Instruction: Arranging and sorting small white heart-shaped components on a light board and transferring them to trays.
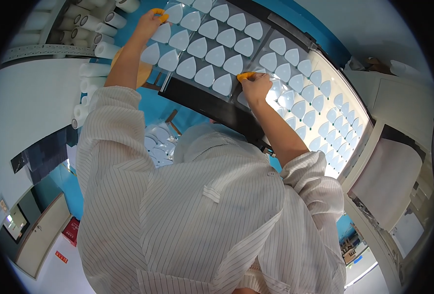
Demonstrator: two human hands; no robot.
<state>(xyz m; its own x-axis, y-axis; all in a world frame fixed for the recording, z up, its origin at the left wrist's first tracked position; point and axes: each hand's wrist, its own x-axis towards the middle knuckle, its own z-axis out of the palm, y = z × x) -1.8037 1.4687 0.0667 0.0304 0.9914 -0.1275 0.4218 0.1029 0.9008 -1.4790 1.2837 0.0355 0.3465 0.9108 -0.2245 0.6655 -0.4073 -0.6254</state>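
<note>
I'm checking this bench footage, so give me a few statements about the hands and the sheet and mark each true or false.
1. Both hands grip the clear sheet of pale blue teardrop pieces. True: left hand at its far corner, right hand at its near edge.
2. The fingertips wear orange covers. True.
3. The person wears a plain black coat. False: the striped white coat is pale.
4. The white rolls lie right of the sheet. False: they are stacked to its left.
5. The strip of pieces on the right lies over a lit panel. True.
</note>
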